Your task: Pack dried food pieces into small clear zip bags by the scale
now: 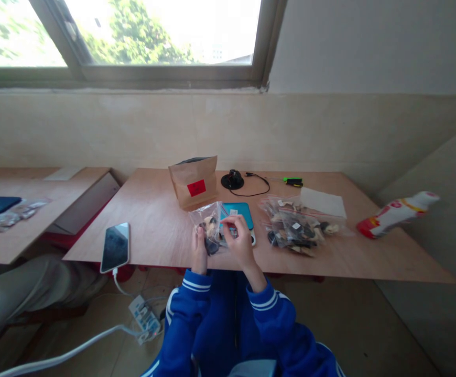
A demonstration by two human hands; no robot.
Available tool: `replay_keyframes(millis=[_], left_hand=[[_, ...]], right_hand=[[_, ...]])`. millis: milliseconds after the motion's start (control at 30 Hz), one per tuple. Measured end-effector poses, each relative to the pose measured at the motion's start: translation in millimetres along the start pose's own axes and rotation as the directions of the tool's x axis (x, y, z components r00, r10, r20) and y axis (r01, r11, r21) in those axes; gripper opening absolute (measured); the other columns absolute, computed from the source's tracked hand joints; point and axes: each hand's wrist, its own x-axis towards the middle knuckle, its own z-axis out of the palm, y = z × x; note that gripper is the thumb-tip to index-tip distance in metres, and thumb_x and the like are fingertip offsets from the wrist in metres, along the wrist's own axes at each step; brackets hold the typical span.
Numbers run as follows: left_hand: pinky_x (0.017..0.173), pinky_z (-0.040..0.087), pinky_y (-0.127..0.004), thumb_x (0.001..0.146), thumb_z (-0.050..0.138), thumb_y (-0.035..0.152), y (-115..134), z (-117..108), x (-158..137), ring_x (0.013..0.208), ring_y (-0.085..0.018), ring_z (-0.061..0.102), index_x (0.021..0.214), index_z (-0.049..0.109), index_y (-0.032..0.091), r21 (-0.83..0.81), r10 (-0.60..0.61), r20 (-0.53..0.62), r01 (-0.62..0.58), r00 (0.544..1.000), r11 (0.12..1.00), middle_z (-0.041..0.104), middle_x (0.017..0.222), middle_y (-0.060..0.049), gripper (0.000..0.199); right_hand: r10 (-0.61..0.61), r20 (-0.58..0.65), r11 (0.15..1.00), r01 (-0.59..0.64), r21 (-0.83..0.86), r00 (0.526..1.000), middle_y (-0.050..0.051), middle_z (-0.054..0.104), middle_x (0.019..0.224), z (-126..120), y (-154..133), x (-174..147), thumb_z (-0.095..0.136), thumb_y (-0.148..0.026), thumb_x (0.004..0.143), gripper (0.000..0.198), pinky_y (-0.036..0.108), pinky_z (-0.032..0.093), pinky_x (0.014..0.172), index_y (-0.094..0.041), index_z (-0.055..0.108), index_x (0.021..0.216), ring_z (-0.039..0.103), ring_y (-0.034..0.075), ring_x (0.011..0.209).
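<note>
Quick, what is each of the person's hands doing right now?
Left hand: closed on the lower edge of a small clear bag of dark and pale pieces.
Right hand: fingers pinched on that bag's top edge.

red label [196,187] on paper bag [194,180], unreadable

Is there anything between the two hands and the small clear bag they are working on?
No. Both the left hand and the right hand already hold the small clear bag above the teal scale; nothing lies between them.
</note>
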Motion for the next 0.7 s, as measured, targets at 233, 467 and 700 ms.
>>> replay_keyframes(millis=[233,467,700], left_hand=[[0.081,0.045,-0.033,0.092,0.038,0.048,29.0,-4.2,15.2,0.091,-0.02,0.063,0.112,0.054,0.023,0.513,0.182,0.119,-0.217,0.976,0.831,0.066,0.098,-0.006,0.036],[0.069,0.041,-0.029,0.093,0.037,0.043,40.7,6.8,35.8,0.084,-0.023,0.062,0.09,0.058,0.023,0.765,0.111,0.174,-0.205,0.978,0.61,0.066,0.09,-0.008,0.03],[0.069,0.041,-0.028,0.091,0.04,0.046,38.7,6.5,37.6,0.084,-0.021,0.061,0.099,0.061,0.025,0.671,0.188,0.187,-0.265,0.964,0.692,0.067,0.095,-0.006,0.031]], right_hand=[[0.463,0.17,0.695,-0.475,0.54,0.87,0.006,0.068,0.103,20.6,39.8,1.6,0.057,-0.039,0.077,0.039,0.033,0.052,0.075,-0.022,0.057,0.112,0.064,0.02,0.089],[0.613,0.34,0.288,-0.603,0.744,0.713,0.002,0.07,0.082,34.1,58.3,1.0,0.057,-0.038,0.075,0.029,0.026,0.049,0.059,-0.02,0.063,0.097,0.062,0.015,0.067],[0.6,0.32,0.335,-0.594,0.732,0.733,0.003,0.07,0.09,44.6,59.6,2.6,0.062,-0.045,0.072,0.035,0.026,0.049,0.059,-0.019,0.062,0.096,0.063,0.016,0.073]])
